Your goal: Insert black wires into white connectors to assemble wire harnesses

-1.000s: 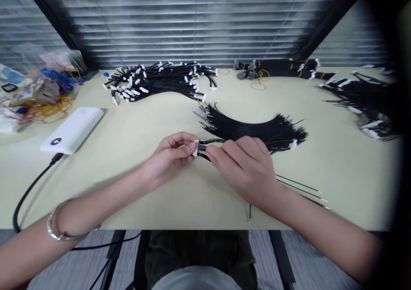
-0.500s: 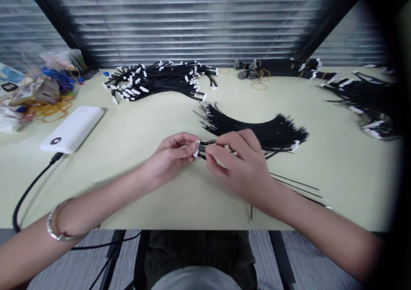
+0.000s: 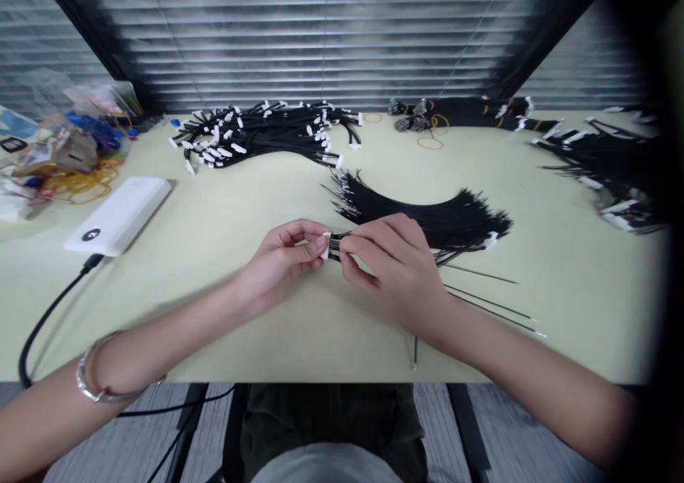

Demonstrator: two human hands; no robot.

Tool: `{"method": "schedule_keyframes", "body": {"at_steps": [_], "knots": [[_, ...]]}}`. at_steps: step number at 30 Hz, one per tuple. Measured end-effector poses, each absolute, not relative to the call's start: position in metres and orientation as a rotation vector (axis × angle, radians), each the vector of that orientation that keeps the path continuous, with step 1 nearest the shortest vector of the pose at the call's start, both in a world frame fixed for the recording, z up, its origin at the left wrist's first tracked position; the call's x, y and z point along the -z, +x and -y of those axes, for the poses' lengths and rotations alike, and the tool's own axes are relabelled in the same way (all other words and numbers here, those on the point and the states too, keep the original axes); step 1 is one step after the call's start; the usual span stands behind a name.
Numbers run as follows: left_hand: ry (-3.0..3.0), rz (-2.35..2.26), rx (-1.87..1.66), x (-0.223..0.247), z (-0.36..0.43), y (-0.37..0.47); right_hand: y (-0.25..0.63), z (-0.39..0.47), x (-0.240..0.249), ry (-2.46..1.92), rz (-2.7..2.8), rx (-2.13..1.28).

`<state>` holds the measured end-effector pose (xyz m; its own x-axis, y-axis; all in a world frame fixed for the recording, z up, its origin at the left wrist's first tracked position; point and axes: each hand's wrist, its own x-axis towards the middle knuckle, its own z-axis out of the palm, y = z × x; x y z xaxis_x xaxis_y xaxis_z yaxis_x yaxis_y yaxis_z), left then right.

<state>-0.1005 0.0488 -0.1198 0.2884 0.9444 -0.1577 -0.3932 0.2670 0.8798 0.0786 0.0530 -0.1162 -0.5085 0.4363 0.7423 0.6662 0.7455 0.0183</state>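
Between thumb and fingers, my left hand (image 3: 296, 255) pinches a small white connector (image 3: 325, 246) above the table. Several thin black wires (image 3: 335, 242) run from the connector's right side toward my right hand (image 3: 392, 266). My right hand is closed around these wires, close beside the connector; its fingertips hide part of them. Just behind my right hand lies a bundle of loose black wires (image 3: 422, 216) with bare metal ends. A few single wires (image 3: 491, 303) stick out to the right beneath my right forearm.
Black cables with white connectors (image 3: 267, 135) lie at the back left, tied black bundles (image 3: 464, 111) at the back right. More cables (image 3: 614, 159) are at the far right. A white power bank (image 3: 118, 216) with a cord and plastic bags (image 3: 69, 148) are on the left.
My right hand has moved slightly left, closer to the connector. Another thin wire now shows to the right of my right hand. My left hand has hardly moved.
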Motion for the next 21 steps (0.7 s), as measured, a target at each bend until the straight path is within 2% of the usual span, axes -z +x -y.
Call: {"method": "schedule_keyframes", "body": {"at_steps": [10, 21], "knots": [[0.856, -0.835, -1.047, 0.1196, -0.0486, -0.1009, 0.0793, -0.0573, 0.1171, -0.782, 2.232, 0.263], [0.774, -0.799, -1.048, 0.1201, -0.0516, -0.1018, 0.0837, -0.0577, 0.1116, -0.798, 2.278, 0.274]]}}
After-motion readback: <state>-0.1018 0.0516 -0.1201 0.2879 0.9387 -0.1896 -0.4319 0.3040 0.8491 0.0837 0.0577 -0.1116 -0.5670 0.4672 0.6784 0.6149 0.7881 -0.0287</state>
